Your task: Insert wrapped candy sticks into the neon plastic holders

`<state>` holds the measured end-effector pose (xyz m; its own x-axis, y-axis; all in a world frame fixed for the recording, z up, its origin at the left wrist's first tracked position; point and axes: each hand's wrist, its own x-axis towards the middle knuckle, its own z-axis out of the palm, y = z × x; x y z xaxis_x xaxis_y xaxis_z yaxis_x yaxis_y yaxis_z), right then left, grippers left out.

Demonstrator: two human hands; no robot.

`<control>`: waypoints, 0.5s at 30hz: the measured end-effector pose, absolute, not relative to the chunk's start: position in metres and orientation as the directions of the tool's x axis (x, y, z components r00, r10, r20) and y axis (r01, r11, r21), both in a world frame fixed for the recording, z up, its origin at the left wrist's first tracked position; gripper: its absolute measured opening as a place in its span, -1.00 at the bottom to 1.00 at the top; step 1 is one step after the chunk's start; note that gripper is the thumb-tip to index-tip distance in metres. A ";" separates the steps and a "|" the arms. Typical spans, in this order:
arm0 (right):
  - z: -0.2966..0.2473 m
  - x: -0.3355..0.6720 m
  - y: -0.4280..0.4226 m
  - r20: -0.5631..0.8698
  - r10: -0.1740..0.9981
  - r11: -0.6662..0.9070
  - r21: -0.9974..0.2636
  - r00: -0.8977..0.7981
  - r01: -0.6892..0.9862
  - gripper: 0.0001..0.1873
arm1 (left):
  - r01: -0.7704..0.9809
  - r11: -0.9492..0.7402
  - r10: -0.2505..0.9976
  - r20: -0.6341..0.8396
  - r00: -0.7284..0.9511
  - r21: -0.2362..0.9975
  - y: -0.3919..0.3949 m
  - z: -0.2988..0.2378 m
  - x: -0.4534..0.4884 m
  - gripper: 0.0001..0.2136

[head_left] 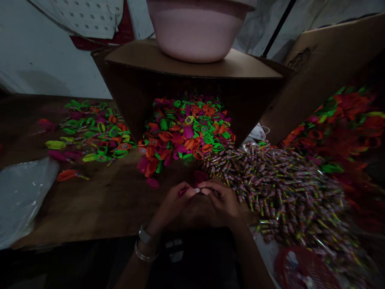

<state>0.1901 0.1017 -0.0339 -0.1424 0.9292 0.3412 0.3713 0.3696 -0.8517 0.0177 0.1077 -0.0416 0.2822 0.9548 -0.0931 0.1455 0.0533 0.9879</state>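
My left hand and my right hand meet close together over the front of the table, fingertips pinched. Between them is a small wrapped candy stick, mostly covered by the fingers. A bit of a pink toy watch shows in my left hand. Just beyond my right fingertips a dark pink toy watch lies on the table. A heap of bright toy watches spills toward my hands. Right of my right hand spreads a large pile of wrapped candy sticks.
The heap spills from an open cardboard box bearing a pink basin. Toy watches with candy sticks attached lie left, beside clear plastic bags. More watches are at right, a red basket at lower right.
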 end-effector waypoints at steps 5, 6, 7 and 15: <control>-0.034 0.182 0.097 0.436 0.882 0.456 -0.693 -0.180 0.558 -0.77 | 0.154 0.077 0.967 -0.111 0.230 0.985 0.108 -0.040 0.014 -0.71; -0.035 0.180 0.096 0.444 0.877 0.462 -0.682 -0.182 0.567 -0.77 | 0.155 0.098 0.965 -0.132 0.228 0.983 0.108 -0.042 0.012 -0.70; -0.037 0.178 0.095 0.450 0.875 0.466 -0.679 -0.180 0.567 -0.76 | 0.157 0.117 0.963 -0.151 0.225 0.981 0.106 -0.045 0.011 -0.69; -0.050 0.169 0.090 0.299 0.954 0.274 -0.907 0.032 0.320 -0.79 | 0.099 0.162 0.985 -0.167 0.040 0.982 0.095 -0.063 -0.001 -0.55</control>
<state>0.1689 0.0902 -0.0505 0.0320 0.9537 0.2992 0.3198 0.2738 -0.9070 -0.0007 0.0949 -0.0634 0.0404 0.9851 -0.1669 0.0991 0.1623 0.9818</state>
